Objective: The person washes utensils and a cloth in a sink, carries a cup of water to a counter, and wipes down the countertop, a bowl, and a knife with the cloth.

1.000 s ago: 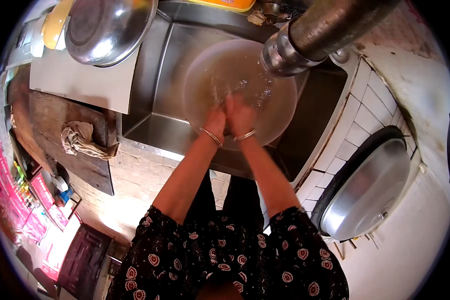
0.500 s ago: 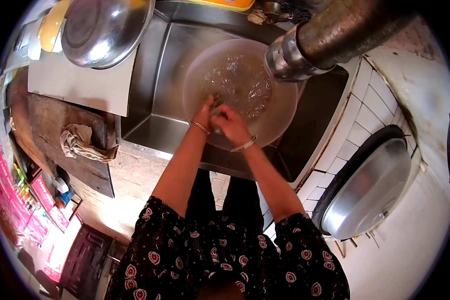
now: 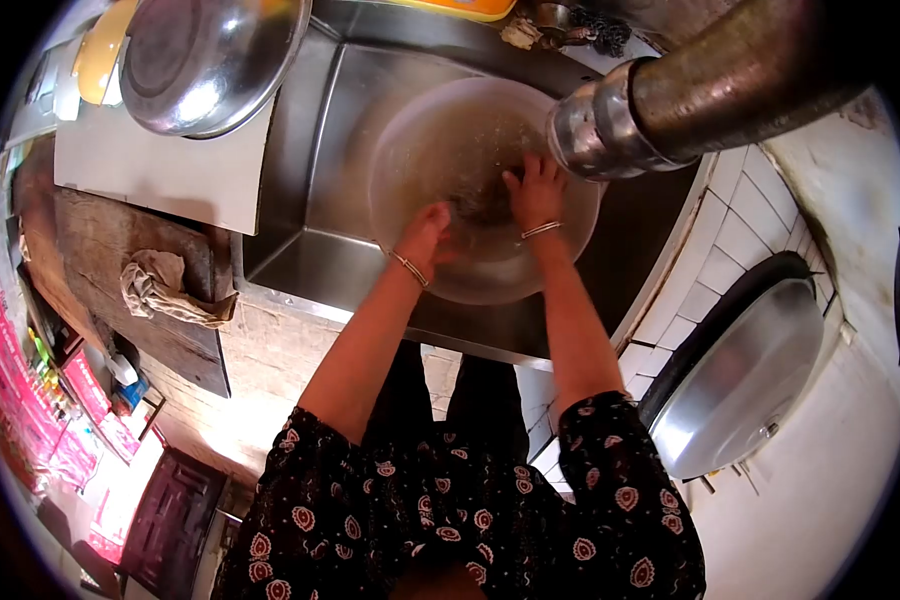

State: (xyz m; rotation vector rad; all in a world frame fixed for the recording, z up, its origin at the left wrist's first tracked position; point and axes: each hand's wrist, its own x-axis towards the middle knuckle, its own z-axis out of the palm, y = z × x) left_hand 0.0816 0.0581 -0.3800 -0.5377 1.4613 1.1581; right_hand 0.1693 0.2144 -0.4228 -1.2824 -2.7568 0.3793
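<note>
Beside the pipe [image 3: 615, 122] overlapping the basin [image 3: 490, 286], the right hand [image 3: 538, 195] spreads wide; left hand [image 3: 426, 237], grip unclear

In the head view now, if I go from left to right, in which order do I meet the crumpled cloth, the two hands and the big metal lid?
Crumpled cloth → left hand → right hand → big metal lid.

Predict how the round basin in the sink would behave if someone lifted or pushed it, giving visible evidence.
The basin would probably feel heavy for its size, since it holds cloudy water. Being wide and open-topped, it would likely slosh or spill if tilted. Its pale, translucent-looking wall suggests plastic, so it might flex somewhat when gripped.
</note>
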